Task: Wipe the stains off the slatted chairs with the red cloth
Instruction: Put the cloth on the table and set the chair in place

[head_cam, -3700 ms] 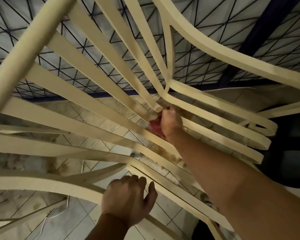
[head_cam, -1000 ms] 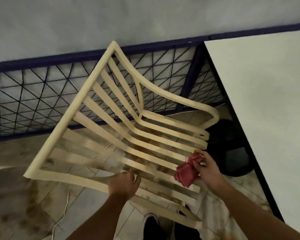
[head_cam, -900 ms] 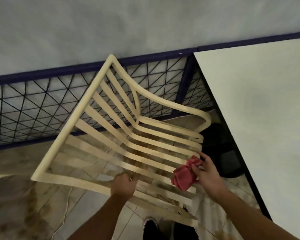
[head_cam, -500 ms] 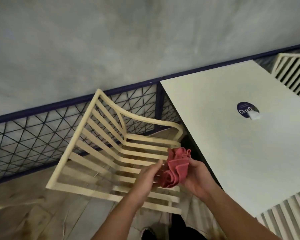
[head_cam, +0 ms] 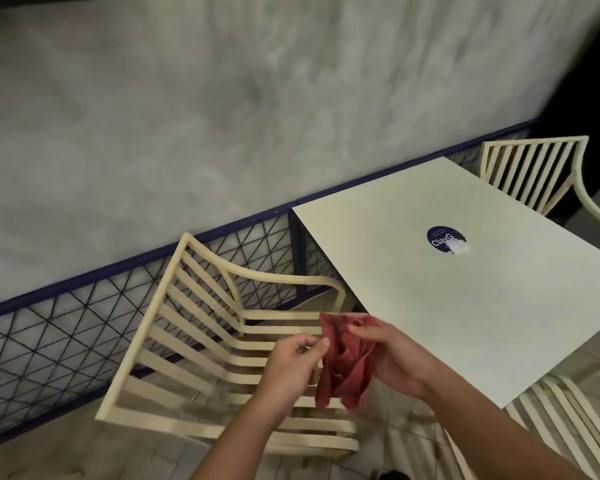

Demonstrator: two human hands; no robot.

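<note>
A cream slatted chair [head_cam: 187, 344] stands on the floor below me, its back toward the mesh fence. Above its seat I hold the crumpled red cloth [head_cam: 343, 362] between both hands. My right hand [head_cam: 395, 358] grips the cloth from the right, thumb over its top fold. My left hand [head_cam: 291, 362] pinches the cloth's left edge with curled fingers. Neither hand touches the chair. A second slatted chair [head_cam: 534, 174] stands at the table's far right end, and a third slatted chair [head_cam: 575, 417] shows at the lower right.
A pale square table [head_cam: 465, 299] with a dark round sticker [head_cam: 445, 240] stands right of the chair. A blue-framed wire mesh fence [head_cam: 49, 341] runs along the grey wall [head_cam: 222, 116] behind. The floor is tiled.
My left hand has let go of the chair and come to the cloth. My right hand lifted the cloth off the slats. My view rose, bringing the table and further chairs into sight.
</note>
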